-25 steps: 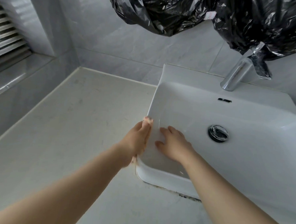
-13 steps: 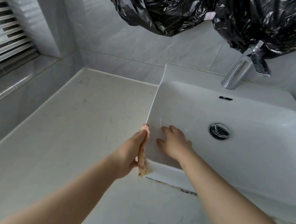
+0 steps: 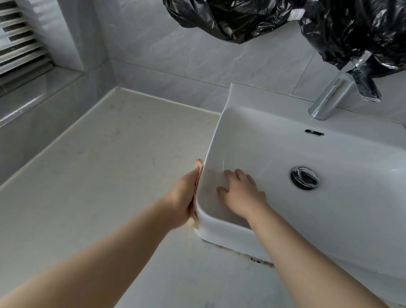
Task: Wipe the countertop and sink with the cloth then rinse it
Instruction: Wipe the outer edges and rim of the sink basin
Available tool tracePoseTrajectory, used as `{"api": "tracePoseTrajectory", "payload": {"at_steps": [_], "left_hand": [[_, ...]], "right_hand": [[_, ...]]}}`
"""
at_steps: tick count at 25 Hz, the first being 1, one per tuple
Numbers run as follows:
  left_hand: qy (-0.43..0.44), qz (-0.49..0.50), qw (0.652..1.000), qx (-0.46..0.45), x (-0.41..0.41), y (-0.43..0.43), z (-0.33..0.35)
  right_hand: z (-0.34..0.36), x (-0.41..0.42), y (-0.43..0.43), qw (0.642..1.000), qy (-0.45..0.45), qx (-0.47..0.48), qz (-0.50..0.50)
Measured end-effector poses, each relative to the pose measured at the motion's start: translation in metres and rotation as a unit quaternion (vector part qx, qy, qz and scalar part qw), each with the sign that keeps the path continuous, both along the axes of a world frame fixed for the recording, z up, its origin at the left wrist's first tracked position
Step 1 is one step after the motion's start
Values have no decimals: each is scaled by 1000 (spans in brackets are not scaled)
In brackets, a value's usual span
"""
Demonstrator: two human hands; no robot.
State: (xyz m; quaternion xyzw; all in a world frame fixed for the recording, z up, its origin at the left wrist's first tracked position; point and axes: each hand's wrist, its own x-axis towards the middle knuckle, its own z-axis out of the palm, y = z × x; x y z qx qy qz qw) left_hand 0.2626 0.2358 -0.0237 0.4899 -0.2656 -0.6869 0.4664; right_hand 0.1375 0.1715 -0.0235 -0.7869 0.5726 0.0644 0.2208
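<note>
While the right hand (image 3: 242, 196) rests open inside the sink (image 3: 257, 133), the left hand (image 3: 183, 200), fingers (image 3: 194, 177) straight, has pushed the cloth (image 3: 198, 165) forward again along its outer wall, so wiping goes on.

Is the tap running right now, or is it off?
Off: no stream falls from the tap into the sink, and no water pools around the drain.

Only one view exists, from the person's head. It looks forward and down, from near, onto the table (image 3: 97, 176) and the sink (image 3: 349, 222) on its right part; the table's far left corner is visible.
</note>
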Motion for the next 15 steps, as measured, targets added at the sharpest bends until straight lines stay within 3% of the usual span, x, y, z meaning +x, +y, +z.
{"api": "tracePoseTrajectory", "payload": {"at_steps": [5, 9, 12, 15], "left_hand": [[-66, 10, 998, -23, -3, 20, 2], [-65, -17, 994, -90, 5, 18, -10], [-72, -25, 996, -43, 2, 4, 9], [-87, 49, 993, -67, -5, 27, -4]], "right_hand": [[3, -3, 0, 1000, -11, 22, 1], [4, 0, 3, 999, -10, 34, 10], [4, 1, 4, 999, -5, 31, 12], [3, -2, 4, 999, -4, 30, 19]]}}
